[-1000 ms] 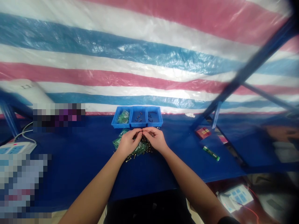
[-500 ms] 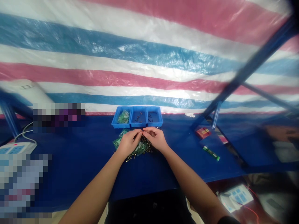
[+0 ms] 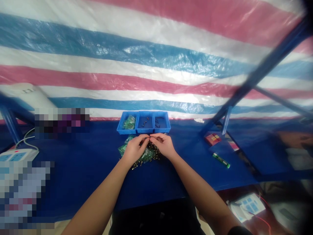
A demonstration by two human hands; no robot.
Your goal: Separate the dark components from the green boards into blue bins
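Observation:
My left hand [image 3: 134,148] and my right hand [image 3: 164,144] meet fingertip to fingertip over a pile on the blue table. Both are pinched closed; whatever lies between the fingertips is too small to make out. Beneath them spreads the pile of green pieces [image 3: 148,155], which look like small circuit boards, mixed with brass-coloured and dark screw-like bits [image 3: 155,151]. Just beyond my hands stand three joined blue bins. Green pieces fill part of the left bin [image 3: 129,122]. A few small dark parts lie in the middle bin [image 3: 145,123], and thin dark pieces in the right bin [image 3: 161,122].
To the right lie a red box [image 3: 213,139] and a green tube [image 3: 221,160]. A white power strip [image 3: 250,207] sits low at the right, another [image 3: 18,155] at the left. Blue frame posts [image 3: 227,120] flank the table, with a striped sheet [image 3: 146,78] behind.
My hands stay over the pile with their fingertips together; the fingers have shifted only very slightly. Everything else looks the same.

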